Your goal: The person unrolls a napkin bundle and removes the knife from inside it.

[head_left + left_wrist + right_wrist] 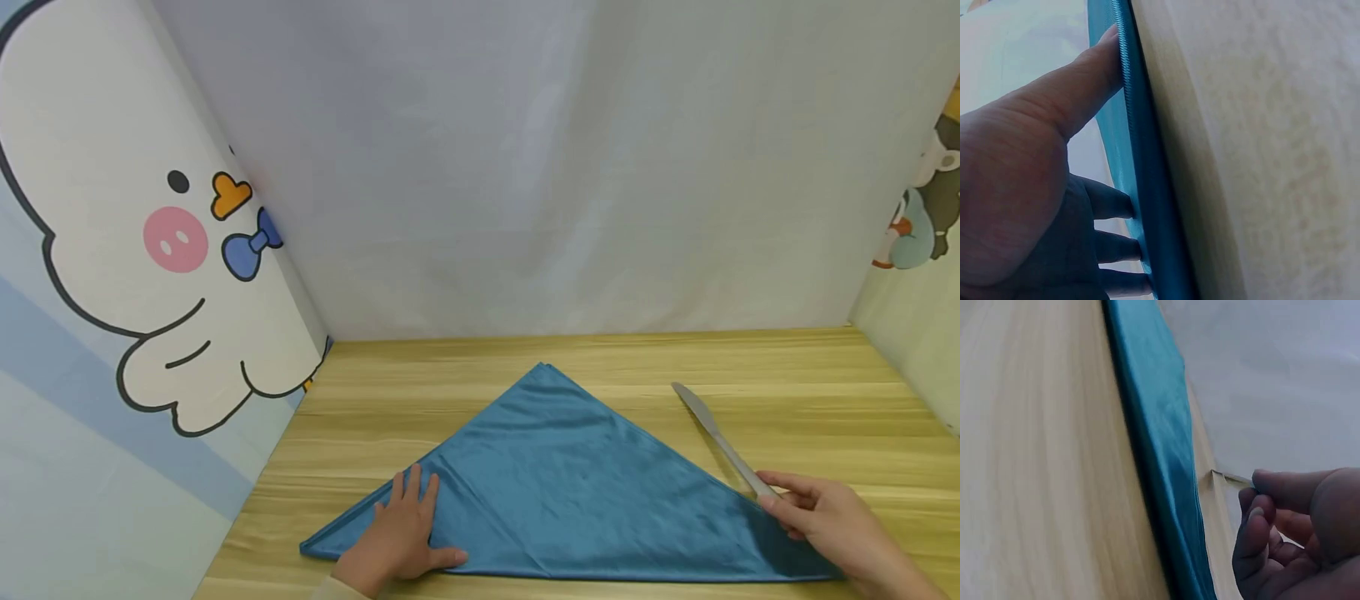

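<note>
A blue satin cloth (555,492) lies folded into a triangle on the wood-grain table, its point toward the back wall. My left hand (401,529) rests on the cloth's left part with fingers spread; in the left wrist view the thumb (1088,72) lies along the hemmed front edge. At the cloth's right side, my right hand (832,512) pinches the handle end of a silver table knife (708,421) between thumb and fingers. The blade points away and to the left, beyond the cloth's right slanting edge. In the right wrist view the knife (1235,480) shows only in part.
The wood-grain table (810,383) ends at a pale back wall (570,167). On the left stands a panel with a white cartoon bird (97,192); on the right, another panel bears cartoon animals (911,229).
</note>
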A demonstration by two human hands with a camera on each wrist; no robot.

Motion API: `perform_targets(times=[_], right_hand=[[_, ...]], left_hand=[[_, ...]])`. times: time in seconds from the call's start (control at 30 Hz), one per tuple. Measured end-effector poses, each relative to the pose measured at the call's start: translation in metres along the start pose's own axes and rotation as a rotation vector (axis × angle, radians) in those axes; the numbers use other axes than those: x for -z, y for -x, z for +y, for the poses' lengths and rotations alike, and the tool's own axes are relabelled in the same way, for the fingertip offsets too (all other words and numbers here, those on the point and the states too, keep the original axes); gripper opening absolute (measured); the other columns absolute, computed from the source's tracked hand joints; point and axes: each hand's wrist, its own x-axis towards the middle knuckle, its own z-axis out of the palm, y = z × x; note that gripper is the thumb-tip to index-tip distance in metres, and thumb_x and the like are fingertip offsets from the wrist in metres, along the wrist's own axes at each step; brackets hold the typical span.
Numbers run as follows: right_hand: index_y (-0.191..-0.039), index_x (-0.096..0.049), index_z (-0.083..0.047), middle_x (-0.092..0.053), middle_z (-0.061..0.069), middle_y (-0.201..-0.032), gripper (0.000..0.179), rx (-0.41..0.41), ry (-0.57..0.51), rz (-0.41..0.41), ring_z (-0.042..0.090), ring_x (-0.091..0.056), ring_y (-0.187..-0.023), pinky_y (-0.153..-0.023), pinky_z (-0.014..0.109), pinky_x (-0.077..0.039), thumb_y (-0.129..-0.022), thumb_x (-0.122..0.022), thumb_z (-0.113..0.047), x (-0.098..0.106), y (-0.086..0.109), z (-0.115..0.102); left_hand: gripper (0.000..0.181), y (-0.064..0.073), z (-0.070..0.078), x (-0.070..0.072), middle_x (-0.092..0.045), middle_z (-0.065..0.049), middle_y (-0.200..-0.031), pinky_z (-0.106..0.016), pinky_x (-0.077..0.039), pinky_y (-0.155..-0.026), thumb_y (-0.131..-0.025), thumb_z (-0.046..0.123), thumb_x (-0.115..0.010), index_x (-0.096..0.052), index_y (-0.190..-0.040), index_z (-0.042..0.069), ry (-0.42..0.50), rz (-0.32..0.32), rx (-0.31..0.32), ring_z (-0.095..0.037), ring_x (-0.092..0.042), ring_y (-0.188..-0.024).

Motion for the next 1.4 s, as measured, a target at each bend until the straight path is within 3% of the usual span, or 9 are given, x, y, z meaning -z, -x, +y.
perform_targets(times=[0.17, 0.3, 0.6, 0.83, 1.03, 1.4], right_hand=[[-0.124, -0.054, 0.006, -0.059, 0.000, -0.068, 0.060, 0.126, 0.285, 0.165, 0.012, -0.048, -0.055, -0.048, 0.026, -0.038, -0.090, -0.054, -0.043, 0.001, 0.000, 0.005], [-0.119, -0.058, 0.006, -0.061, -0.001, -0.068, 0.055, 0.190, 0.395, 0.244, 0.011, -0.046, -0.055, -0.047, 0.026, -0.035, -0.092, -0.051, -0.042, 0.004, 0.000, 0.009], [-0.121, -0.058, 0.004, -0.058, 0.000, -0.064, 0.056, 0.167, 0.367, 0.307, 0.014, -0.042, -0.050, -0.043, 0.028, -0.034, -0.094, -0.047, -0.044, 0.012, 0.001, 0.013], [-0.125, -0.053, 0.004, -0.065, 0.007, -0.080, 0.063, 0.053, 0.272, 0.341, 0.017, -0.045, -0.056, -0.047, 0.030, -0.036, -0.093, -0.043, -0.049, 0.016, -0.002, 0.015], [-0.114, -0.061, 0.005, -0.066, 0.006, -0.079, 0.051, 0.160, 0.411, 0.407, 0.014, -0.048, -0.058, -0.047, 0.028, -0.035, -0.089, -0.058, -0.039, 0.010, -0.006, 0.020], [-0.114, -0.061, 0.005, -0.067, 0.007, -0.079, 0.051, 0.220, 0.482, 0.313, 0.018, -0.057, -0.067, -0.053, 0.034, -0.042, -0.082, -0.068, -0.034, 0.012, -0.010, 0.022]], left_hand=[[0.113, -0.001, 0.000, -0.001, -0.011, -0.028, -0.146, -0.071, -0.024, -0.085, -0.064, 0.079, -0.051, -0.026, -0.144, 0.002, 0.001, 0.001, 0.008, -0.049, -0.007, -0.131], [0.114, -0.001, 0.000, -0.001, -0.012, -0.028, -0.146, -0.071, -0.024, -0.085, -0.064, 0.079, -0.051, -0.026, -0.143, 0.002, 0.002, 0.004, 0.012, -0.050, -0.008, -0.131], [0.113, -0.001, 0.001, -0.001, -0.012, -0.028, -0.146, -0.071, -0.025, -0.086, -0.064, 0.079, -0.051, -0.026, -0.143, 0.002, -0.002, 0.002, 0.008, -0.049, -0.008, -0.131], [0.113, -0.001, 0.001, -0.001, -0.012, -0.028, -0.146, -0.071, -0.025, -0.085, -0.064, 0.079, -0.051, -0.027, -0.143, 0.001, -0.001, 0.007, 0.008, -0.049, -0.008, -0.131], [0.115, -0.003, -0.001, -0.002, -0.012, -0.029, -0.146, -0.071, -0.024, -0.085, -0.063, 0.080, -0.050, -0.026, -0.143, 0.001, -0.004, 0.006, 0.005, -0.049, -0.008, -0.131], [0.114, -0.003, -0.001, -0.002, -0.012, -0.028, -0.146, -0.071, -0.024, -0.085, -0.063, 0.080, -0.050, -0.026, -0.143, 0.002, -0.005, -0.009, 0.011, -0.049, -0.008, -0.131]])
